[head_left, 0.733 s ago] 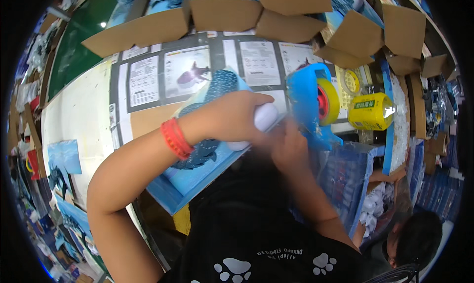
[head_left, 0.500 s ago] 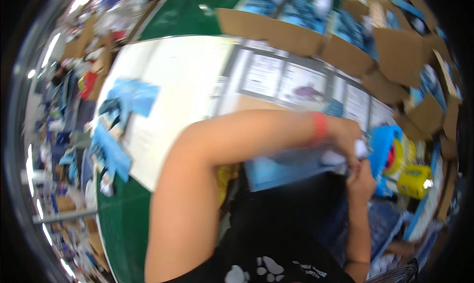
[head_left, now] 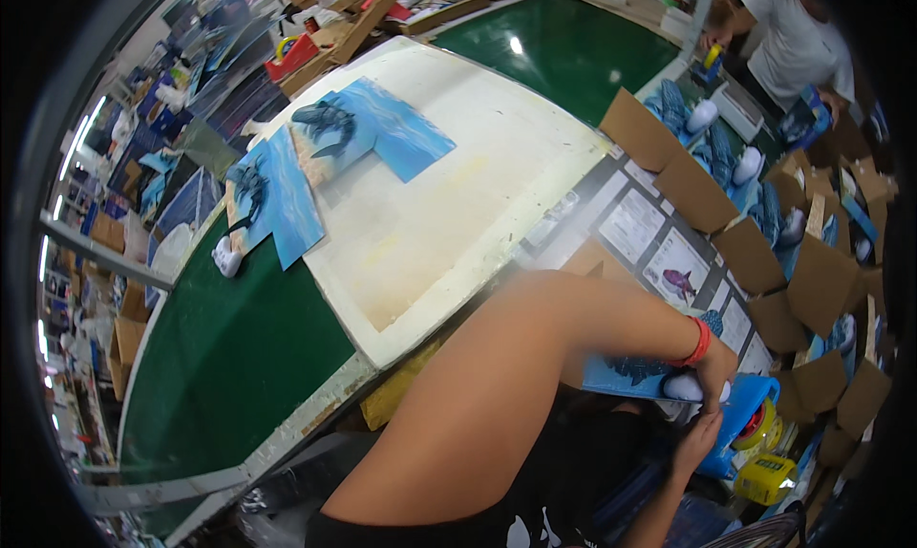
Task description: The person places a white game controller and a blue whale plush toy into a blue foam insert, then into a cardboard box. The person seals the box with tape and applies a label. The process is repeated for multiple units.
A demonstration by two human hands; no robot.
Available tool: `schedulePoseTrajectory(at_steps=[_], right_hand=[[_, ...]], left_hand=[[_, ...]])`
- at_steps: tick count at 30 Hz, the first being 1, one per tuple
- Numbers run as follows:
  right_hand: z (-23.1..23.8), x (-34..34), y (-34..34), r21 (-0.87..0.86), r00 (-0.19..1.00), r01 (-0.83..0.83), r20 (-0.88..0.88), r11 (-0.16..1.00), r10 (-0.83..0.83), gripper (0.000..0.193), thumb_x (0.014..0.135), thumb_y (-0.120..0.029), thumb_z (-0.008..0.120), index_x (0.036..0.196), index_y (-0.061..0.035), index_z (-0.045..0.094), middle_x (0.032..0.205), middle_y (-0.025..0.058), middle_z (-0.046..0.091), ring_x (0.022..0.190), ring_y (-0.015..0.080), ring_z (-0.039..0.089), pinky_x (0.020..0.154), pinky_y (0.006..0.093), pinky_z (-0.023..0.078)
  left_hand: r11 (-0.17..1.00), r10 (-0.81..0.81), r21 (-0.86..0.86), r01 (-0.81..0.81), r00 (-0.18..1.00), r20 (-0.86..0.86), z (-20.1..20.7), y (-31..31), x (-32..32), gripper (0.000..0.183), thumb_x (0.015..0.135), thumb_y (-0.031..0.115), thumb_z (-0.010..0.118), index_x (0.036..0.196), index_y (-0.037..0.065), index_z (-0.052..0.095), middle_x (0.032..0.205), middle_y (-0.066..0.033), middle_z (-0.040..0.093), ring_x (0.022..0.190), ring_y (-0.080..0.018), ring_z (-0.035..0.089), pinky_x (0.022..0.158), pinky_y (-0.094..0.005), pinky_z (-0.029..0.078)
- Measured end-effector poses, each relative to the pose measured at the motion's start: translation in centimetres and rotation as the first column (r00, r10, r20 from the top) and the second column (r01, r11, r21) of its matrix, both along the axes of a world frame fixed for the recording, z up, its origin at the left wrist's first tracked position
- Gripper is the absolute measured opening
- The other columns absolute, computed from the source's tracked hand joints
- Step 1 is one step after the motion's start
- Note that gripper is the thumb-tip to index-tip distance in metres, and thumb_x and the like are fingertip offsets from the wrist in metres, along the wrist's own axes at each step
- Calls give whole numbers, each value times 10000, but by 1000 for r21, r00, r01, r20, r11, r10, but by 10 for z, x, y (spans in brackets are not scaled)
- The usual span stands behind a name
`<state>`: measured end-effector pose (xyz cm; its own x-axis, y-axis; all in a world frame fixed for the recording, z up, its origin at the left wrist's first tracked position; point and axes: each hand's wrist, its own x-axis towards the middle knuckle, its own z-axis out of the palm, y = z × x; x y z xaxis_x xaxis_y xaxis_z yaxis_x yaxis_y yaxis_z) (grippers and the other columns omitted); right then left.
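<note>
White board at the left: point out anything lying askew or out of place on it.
The two blue printed cards lie askew on the white board, turned at different angles. The left card pokes past the board's edge, and a white object beside it sits off the board, over the green surface.

The green tabletop is smooth and glossy, the white board matt and scuffed. Box flaps are dull cardboard, the tape dispenser shiny plastic, the black shirt matt cloth.
</note>
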<state>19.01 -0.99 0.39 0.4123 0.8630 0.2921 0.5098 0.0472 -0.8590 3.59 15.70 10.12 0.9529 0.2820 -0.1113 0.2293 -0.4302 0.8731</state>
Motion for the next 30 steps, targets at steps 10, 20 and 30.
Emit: schedulePoseTrajectory(at_steps=[10,20,30], right_hand=[[52,-56,-14,-72,324,-29,-944,997,-59,330,1098,-329,397,862,-118,492,550,-49,331,378,69,285,354,223,222],[57,-43,-29,-19,-323,-187,-943,982,-79,290,1059,-235,379,821,-99,472,528,-23,318,364,79,251,365,232,192],[50,-19,-23,104,-648,-255,-756,961,-90,284,1050,-155,370,769,-133,407,558,-25,279,422,83,203,429,246,182]], left_hand=[[984,21,177,-39,995,99,1,-30,-11,703,623,419,862,1198,45,707,1116,-204,723,1045,-342,688,905,-401,531],[921,-35,388,-47,979,200,-15,-49,-20,767,639,462,841,1258,45,667,1074,-258,672,1023,-412,654,881,-441,523],[870,-50,491,-42,984,172,-13,-47,-16,722,681,455,825,1240,25,673,1048,-263,710,1001,-419,674,881,-454,531]])
